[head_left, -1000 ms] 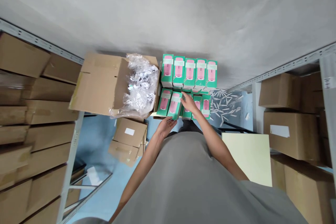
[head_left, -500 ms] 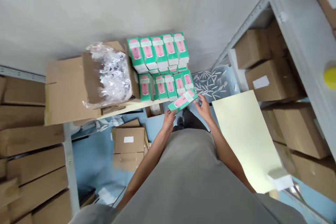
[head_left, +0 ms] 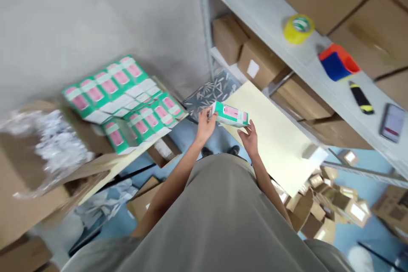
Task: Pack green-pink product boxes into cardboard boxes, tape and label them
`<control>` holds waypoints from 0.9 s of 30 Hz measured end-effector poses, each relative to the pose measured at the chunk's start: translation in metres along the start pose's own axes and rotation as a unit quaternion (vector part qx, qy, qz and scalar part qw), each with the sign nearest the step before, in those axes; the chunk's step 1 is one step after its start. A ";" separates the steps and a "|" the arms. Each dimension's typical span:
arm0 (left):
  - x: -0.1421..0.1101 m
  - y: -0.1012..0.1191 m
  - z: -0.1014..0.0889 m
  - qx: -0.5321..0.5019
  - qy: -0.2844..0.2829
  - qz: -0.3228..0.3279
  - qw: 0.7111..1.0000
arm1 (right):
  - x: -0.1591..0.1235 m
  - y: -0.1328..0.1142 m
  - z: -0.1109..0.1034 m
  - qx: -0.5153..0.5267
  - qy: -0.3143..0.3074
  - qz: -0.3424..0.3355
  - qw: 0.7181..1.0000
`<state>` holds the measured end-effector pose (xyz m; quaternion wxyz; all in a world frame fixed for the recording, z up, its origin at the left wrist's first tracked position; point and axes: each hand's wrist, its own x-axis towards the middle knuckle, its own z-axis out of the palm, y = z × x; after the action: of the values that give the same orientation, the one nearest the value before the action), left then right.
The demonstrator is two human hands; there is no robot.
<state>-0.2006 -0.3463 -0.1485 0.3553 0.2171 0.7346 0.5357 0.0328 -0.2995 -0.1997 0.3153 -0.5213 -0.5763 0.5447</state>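
In the head view, taking the cream bench (head_left: 270, 144) as landmark, one green-and-pink box (head_left: 230, 114) is lifted above its near-wall end. Matching boxes (head_left: 125, 101) stand in rows to its left, the front row gapped, so the handling looks barely begun. The left hand (head_left: 205, 126) has its grip clamped on the lifted box's end away from the bench; the right hand (head_left: 250, 139), fingers apart, meets the end over it, its hold unclear.
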 end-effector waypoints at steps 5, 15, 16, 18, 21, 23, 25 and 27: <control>0.005 0.048 0.105 0.152 -0.058 0.147 0.976 | 0.005 0.004 -0.077 -0.100 0.052 -0.054 0.992; -0.003 0.080 0.242 0.270 -0.216 0.276 0.897 | -0.008 0.016 -0.169 -0.199 0.194 0.038 0.960; 0.001 0.078 0.248 0.261 -0.228 0.279 0.896 | -0.008 0.016 -0.176 -0.160 0.190 0.060 0.967; 0.011 0.075 0.258 0.228 -0.256 0.280 0.897 | -0.009 0.013 -0.185 -0.051 0.168 0.110 0.978; 0.029 0.076 0.270 0.151 -0.305 0.250 0.906 | -0.010 -0.001 -0.185 0.125 0.131 0.175 0.968; 0.039 0.079 0.276 0.104 -0.338 0.208 0.912 | -0.010 -0.013 -0.178 0.204 0.125 0.200 0.950; 0.047 0.083 0.279 0.062 -0.367 0.169 0.913 | -0.011 -0.027 -0.170 0.256 0.127 0.213 0.934; 0.051 0.086 0.278 0.015 -0.386 0.128 0.913 | -0.011 -0.039 -0.163 0.296 0.128 0.222 0.920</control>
<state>-0.0299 -0.1060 -0.1307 0.5366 0.5044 0.5138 0.4399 0.1778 -0.2560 -0.1267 0.3971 -0.5842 -0.2131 0.6750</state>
